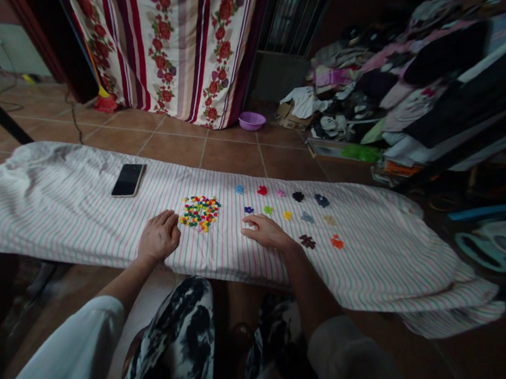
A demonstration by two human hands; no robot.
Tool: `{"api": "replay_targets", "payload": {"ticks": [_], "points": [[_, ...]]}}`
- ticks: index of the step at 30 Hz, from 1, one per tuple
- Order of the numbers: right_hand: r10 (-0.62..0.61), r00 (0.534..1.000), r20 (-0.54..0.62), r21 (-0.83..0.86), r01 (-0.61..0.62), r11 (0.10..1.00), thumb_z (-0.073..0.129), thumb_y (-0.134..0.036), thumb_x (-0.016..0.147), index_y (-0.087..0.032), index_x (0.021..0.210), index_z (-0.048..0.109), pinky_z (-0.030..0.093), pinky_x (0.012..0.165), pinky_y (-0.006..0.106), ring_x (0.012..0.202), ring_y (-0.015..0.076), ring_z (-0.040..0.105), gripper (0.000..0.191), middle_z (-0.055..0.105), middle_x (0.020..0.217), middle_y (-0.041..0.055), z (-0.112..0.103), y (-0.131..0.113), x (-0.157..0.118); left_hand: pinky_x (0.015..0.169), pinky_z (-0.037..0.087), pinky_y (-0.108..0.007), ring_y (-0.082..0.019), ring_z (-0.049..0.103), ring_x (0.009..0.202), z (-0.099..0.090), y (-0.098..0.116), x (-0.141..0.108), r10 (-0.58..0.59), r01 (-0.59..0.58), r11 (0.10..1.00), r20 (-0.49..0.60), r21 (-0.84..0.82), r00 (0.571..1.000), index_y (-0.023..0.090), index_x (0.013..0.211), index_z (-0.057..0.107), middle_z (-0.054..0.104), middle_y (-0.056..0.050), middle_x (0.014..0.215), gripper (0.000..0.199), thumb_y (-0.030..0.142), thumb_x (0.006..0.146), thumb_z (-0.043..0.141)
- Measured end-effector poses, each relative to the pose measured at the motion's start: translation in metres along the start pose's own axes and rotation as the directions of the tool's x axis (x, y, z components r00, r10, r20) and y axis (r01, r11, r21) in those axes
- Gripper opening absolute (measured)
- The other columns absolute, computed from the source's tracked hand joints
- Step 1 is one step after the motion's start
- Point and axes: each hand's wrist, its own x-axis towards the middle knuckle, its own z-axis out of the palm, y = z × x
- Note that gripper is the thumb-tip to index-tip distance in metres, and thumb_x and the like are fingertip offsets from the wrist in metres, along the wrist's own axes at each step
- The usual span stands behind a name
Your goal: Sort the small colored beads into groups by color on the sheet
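A mixed pile of small coloured pieces [200,213], perhaps beads, lies on the striped cloth [78,202]. Resting palm down at its left edge is my left hand [159,235], with fingers loosely stretched and nothing visible in them. To the right of the pile, my right hand [264,232] hovers low over the cloth, thumb and forefinger apart. Just beyond its fingertips sit a purple cluster [248,210] and a lime green cluster [268,210]. Other single-colour clusters include light blue [239,188], red [262,190], yellow [288,215], brown [307,241] and orange [337,241].
A phone [128,180] lies on the cloth at the left. Behind the covered surface are a floral curtain [184,46], a purple basin [252,121] and a red broom [105,101] on the tiled floor. Heaped clothes [386,79] fill the right side.
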Motion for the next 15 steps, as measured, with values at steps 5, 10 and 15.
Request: {"api": "replay_targets", "payload": {"ticks": [5, 10, 15], "points": [[-0.017, 0.993, -0.12, -0.001, 0.017, 1.0, 0.061, -0.027, 0.087, -0.017, 0.104, 0.074, 0.045, 0.084, 0.028, 0.087, 0.0172, 0.062, 0.023, 0.068, 0.097, 0.0069, 0.003, -0.012, 0.008, 0.104, 0.046, -0.046, -0.028, 0.058, 0.122, -0.001, 0.001, 0.0, -0.016, 0.016, 1.0, 0.004, -0.01, 1.0, 0.013, 0.117, 0.065, 0.065, -0.015, 0.128, 0.038, 0.025, 0.089, 0.041], [-0.156, 0.969, -0.194, 0.027, 0.164, 0.986, 0.054, -0.021, 0.09, -0.02, 0.098, 0.075, 0.046, 0.084, 0.028, 0.087, 0.0168, 0.06, 0.022, 0.067, 0.091, 0.0051, 0.02, -0.036, 0.022, 0.106, 0.045, -0.046, -0.028, 0.058, 0.123, -0.001, 0.002, 0.0, -0.026, 0.026, 0.999, 0.009, -0.037, 1.0, 0.016, 0.117, 0.065, 0.065, -0.014, 0.127, 0.037, 0.024, 0.088, 0.042], [-0.274, 0.925, -0.263, 0.051, 0.297, 0.954, 0.052, -0.019, 0.092, -0.022, 0.098, 0.076, 0.046, 0.094, 0.031, 0.099, 0.018, 0.059, 0.025, 0.062, 0.104, 0.0073, 0.047, -0.068, 0.043, 0.106, 0.045, -0.047, -0.027, 0.057, 0.123, -0.002, 0.002, 0.001, -0.024, 0.025, 0.998, 0.01, -0.058, 1.0, 0.017, 0.117, 0.065, 0.065, -0.014, 0.127, 0.037, 0.024, 0.089, 0.042]]}}
